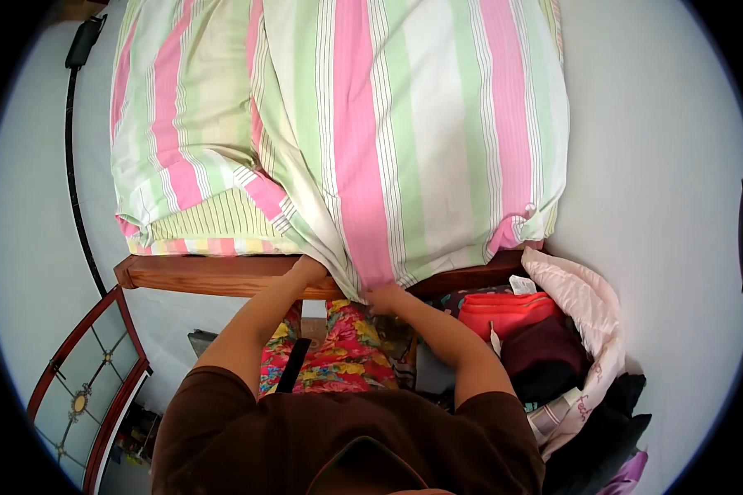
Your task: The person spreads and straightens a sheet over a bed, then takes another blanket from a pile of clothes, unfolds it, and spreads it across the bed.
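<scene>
A striped sheet (437, 124) in pink, green and white covers the bed, with folds and a bunched part near its front left. Its front edge hangs over the wooden bed frame (198, 275) in the middle. My left hand (309, 269) is at the frame beside the hanging edge, its fingers hidden under the cloth. Right of it, my right hand (381, 299) is closed on the sheet's lower edge, just in front of the frame. Under the sheet at the left, a yellow striped layer (215, 216) shows.
A pile with a red bag (508, 318), dark cloth (545, 355) and a pale pink quilted cover (590, 305) lies right of my body. A red-framed glass panel (87, 396) stands at the left. A black cable (72, 165) runs along the left.
</scene>
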`<state>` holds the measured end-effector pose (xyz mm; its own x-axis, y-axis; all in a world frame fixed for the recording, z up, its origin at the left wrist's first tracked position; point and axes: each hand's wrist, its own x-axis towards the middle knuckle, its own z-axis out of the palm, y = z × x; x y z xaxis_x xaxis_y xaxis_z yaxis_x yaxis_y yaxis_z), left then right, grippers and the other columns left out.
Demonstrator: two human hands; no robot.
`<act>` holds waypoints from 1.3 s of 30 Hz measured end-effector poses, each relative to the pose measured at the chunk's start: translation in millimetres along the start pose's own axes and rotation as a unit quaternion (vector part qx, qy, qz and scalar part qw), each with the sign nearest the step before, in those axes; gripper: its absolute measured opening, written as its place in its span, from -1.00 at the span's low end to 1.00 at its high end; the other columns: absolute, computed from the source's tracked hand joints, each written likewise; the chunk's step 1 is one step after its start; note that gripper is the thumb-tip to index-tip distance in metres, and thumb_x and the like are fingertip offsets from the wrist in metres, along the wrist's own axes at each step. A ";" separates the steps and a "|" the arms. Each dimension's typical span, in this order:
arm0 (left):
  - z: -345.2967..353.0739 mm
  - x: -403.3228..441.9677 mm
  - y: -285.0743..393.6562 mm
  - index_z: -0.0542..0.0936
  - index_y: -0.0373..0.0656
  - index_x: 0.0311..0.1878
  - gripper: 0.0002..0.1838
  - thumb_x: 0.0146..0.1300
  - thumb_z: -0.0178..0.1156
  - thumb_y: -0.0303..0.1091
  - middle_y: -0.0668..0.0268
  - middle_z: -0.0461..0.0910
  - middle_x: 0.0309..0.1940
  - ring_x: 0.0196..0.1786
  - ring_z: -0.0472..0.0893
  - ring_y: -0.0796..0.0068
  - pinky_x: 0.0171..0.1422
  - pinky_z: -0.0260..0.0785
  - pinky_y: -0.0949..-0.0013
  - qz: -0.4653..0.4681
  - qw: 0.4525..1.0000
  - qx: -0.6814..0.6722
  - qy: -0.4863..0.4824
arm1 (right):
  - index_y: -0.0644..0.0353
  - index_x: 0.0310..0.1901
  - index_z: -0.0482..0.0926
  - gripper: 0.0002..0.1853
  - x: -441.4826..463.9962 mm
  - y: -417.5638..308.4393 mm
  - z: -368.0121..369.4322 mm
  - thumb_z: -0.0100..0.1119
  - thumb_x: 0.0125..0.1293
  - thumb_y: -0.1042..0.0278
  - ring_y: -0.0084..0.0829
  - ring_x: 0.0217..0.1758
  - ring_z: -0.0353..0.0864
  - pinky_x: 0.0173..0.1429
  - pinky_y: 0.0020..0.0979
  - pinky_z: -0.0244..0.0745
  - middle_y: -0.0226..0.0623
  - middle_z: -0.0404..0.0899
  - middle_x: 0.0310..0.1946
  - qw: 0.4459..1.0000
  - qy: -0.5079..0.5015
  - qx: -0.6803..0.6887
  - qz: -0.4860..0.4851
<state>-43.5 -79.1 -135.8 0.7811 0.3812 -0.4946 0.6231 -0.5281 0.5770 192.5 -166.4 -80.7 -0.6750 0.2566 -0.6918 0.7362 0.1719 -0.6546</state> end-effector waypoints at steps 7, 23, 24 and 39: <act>-56.4 -11.7 8.3 0.43 -0.15 -0.06 -0.61 -0.06 0.07 -0.44 0.09 0.36 0.08 0.13 0.35 0.15 0.19 0.21 0.18 -0.264 0.964 -0.020 0.013 | 0.07 -0.20 0.54 -0.77 -4.6 106.7 -40.2 -0.07 0.13 0.41 -0.23 -0.09 0.49 -0.01 -0.27 0.40 -0.22 0.53 -0.21 0.910 0.309 0.180 0.212; -24.2 -48.7 -24.4 0.56 0.00 -0.28 -0.83 0.03 0.11 -0.26 0.26 0.43 -0.06 0.08 0.38 0.20 0.11 0.27 0.15 -0.051 0.985 0.030 -0.164 | 0.19 -0.03 0.45 -0.66 -190.1 264.4 18.8 -0.02 0.15 0.31 -0.26 0.14 0.37 0.17 -0.24 0.26 -0.14 0.46 -0.01 0.828 0.161 -0.069 0.532; -14.8 -60.9 -19.0 0.57 0.00 -0.28 -0.83 0.05 0.11 -0.24 0.25 0.42 -0.03 0.10 0.38 0.19 0.13 0.27 0.17 -0.067 0.982 -0.008 -0.178 | 0.20 -0.04 0.46 -0.67 -196.8 262.2 29.9 -0.02 0.15 0.30 -0.27 0.11 0.40 0.14 -0.26 0.29 -0.14 0.48 -0.04 0.835 0.198 -0.037 0.513; 8.2 -104.4 17.1 0.53 -0.19 0.00 -0.56 0.23 -0.04 -0.06 0.11 0.43 0.09 0.12 0.41 0.15 0.21 0.22 0.25 -0.176 0.949 -0.261 0.009 | 0.17 0.05 0.44 -0.57 50.9 21.0 -101.0 0.03 0.10 0.30 -0.09 0.04 0.43 0.13 -0.21 0.33 -0.03 0.47 -0.05 0.932 0.353 0.034 0.073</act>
<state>-114.7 -134.2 -79.7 0.5189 0.4791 -0.7080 0.7770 0.0810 0.6243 178.5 -53.7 -98.9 -0.3500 0.8389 -0.4168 0.7964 0.0322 -0.6039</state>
